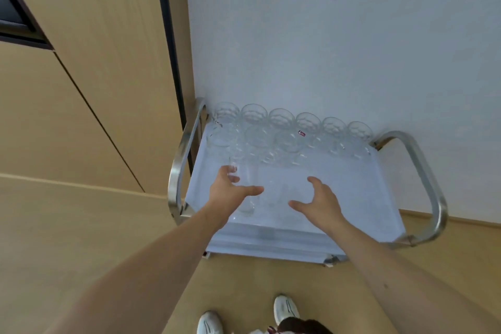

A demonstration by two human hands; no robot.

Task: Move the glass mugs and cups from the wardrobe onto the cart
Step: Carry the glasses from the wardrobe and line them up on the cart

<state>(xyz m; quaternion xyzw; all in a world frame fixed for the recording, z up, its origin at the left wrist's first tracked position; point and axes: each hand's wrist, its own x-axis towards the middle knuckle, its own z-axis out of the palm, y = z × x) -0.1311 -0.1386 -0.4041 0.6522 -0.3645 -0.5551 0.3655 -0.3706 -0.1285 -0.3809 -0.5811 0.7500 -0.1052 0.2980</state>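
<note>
Your left hand [230, 190] has its grip curled round a tall clear glass [244, 187] at frame centre, low over the cart [325, 198] top; your right hand [317, 202] hovers wide, holding nothing. Set it down gently beside the glass cups [282, 130] rowed behind, without knocking them.

Pale blue-grey wall [339, 35] across the upper right of the frame. Tan floor [67, 225] along the bottom and lower left. White sneakers [286, 309] at the bottom edge, toes toward the top. Dark window corner [13, 16] at far upper left.
</note>
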